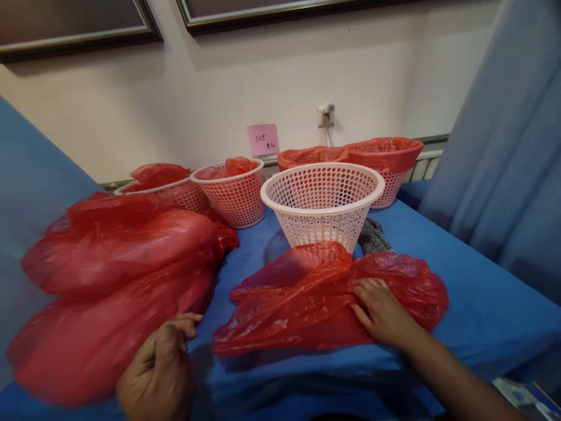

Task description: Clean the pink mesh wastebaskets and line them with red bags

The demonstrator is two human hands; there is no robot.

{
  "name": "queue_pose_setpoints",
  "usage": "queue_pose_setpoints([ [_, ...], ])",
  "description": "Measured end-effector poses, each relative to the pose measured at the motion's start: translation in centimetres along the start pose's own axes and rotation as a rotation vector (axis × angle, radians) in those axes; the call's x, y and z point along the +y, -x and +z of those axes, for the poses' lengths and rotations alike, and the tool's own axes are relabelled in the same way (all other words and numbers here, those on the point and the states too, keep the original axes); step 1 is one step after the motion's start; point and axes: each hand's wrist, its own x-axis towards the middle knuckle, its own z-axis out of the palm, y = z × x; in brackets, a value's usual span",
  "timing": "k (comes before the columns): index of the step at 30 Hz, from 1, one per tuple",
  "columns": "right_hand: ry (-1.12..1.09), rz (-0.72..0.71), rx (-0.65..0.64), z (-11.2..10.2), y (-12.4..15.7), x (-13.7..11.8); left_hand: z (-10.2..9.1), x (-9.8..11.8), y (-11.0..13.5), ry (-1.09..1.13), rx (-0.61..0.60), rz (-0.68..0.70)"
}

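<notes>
A crumpled red plastic bag [307, 298] lies on the blue table cover [482, 292] in front of an unlined white mesh basket [323, 202]. My right hand [381, 310] rests flat on the bag's right part with fingers stretched out. My left hand [162, 368] is low at the front, fingers curled loosely, beside a big heap of red plastic bags [118, 280] on the left. Whether it grips any bag edge is unclear.
Along the wall stand several white mesh baskets, some lined with red bags [385, 155], others with bags stuffed inside [234, 190]. A grey cloth [372, 234] lies behind the front basket. A pink note [263, 139] hangs on the wall. A blue curtain [504, 146] is at right.
</notes>
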Motion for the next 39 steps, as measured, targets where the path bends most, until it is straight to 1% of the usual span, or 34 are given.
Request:
queue_pose_setpoints([
  [2, -0.016, -0.036, 0.051, -0.3, 0.1, -0.3, 0.2, 1.1, -0.4, -0.008, -0.099, 0.012],
  [3, -0.024, -0.058, 0.095, -0.6, 0.2, -0.4, 0.5, 1.9, -0.5, -0.022, -0.181, 0.057],
  [5, -0.036, -0.103, 0.213, -1.3, 0.1, -0.5, 1.6, 3.7, -0.3, -0.063, -0.377, 0.212],
  [6, -0.038, -0.117, 0.272, -1.7, -0.1, -0.4, 2.3, 4.5, 0.0, -0.091, -0.456, 0.297],
  [7, -0.034, -0.119, 0.323, -2.1, -0.3, -0.1, 3.3, 5.1, 0.2, -0.124, -0.511, 0.375],
  [9, 0.002, -0.078, 0.381, -2.9, -0.8, 0.7, 5.4, 5.8, 0.9, -0.199, -0.575, 0.495],
  [12, 0.132, 0.064, 0.375, -3.2, -1.4, 2.7, 8.6, 5.5, 1.6, -0.298, -0.645, 0.575],
  [14, 0.220, 0.142, 0.330, -2.6, -1.2, 4.2, 9.7, 5.0, 2.0, -0.288, -0.704, 0.589],
  [15, 0.251, 0.166, 0.298, -2.2, -0.9, 4.9, 9.8, 4.9, 2.2, -0.248, -0.737, 0.583],
  [16, 0.273, 0.183, 0.259, -1.7, -0.6, 5.5, 9.5, 4.8, 2.5, -0.187, -0.773, 0.564],
  [18, 0.307, 0.209, 0.178, -0.7, 0.1, 6.5, 8.2, 5.0, 3.2, -0.041, -0.847, 0.481],
  [20, 0.327, 0.219, 0.109, 0.0, 0.7, 6.9, 6.1, 5.3, 4.0, 0.082, -0.917, 0.360],
  [22, 0.335, 0.211, 0.077, 0.3, 1.0, 7.0, 4.0, 5.4, 4.6, 0.142, -0.933, 0.224],
  [24, 0.324, 0.192, 0.062, 0.4, 1.1, 6.9, 2.1, 5.2, 4.8, 0.174, -0.880, 0.080],
  [26, 0.301, 0.176, 0.047, 0.4, 1.1, 6.7, 0.7, 4.7, 4.8, 0.212, -0.793, -0.054],
  [28, 0.269, 0.159, 0.031, 0.4, 1.1, 6.5, -0.2, 4.1, 4.5, 0.253, -0.722, -0.157],
  [30, 0.238, 0.144, 0.028, 0.3, 1.2, 6.2, -0.9, 3.5, 4.3, 0.280, -0.688, -0.228],
  [32, 0.217, 0.135, 0.033, 0.2, 1.2, 6.1, -1.4, 3.0, 4.3, 0.309, -0.702, -0.261],
  [33, 0.211, 0.134, 0.038, 0.1, 1.2, 6.0, -1.5, 2.8, 4.3, 0.325, -0.735, -0.266],
  [37, 0.217, 0.156, 0.038, 0.0, 1.2, 5.9, -1.7, 2.7, 4.1, 0.373, -0.960, -0.225],
  [38, 0.219, 0.163, 0.029, 0.0, 1.2, 5.9, -1.7, 2.8, 3.9, 0.366, -0.986, -0.214],
  [39, 0.221, 0.169, 0.020, 0.0, 1.2, 6.0, -1.7, 3.0, 3.6, 0.347, -0.983, -0.209],
])
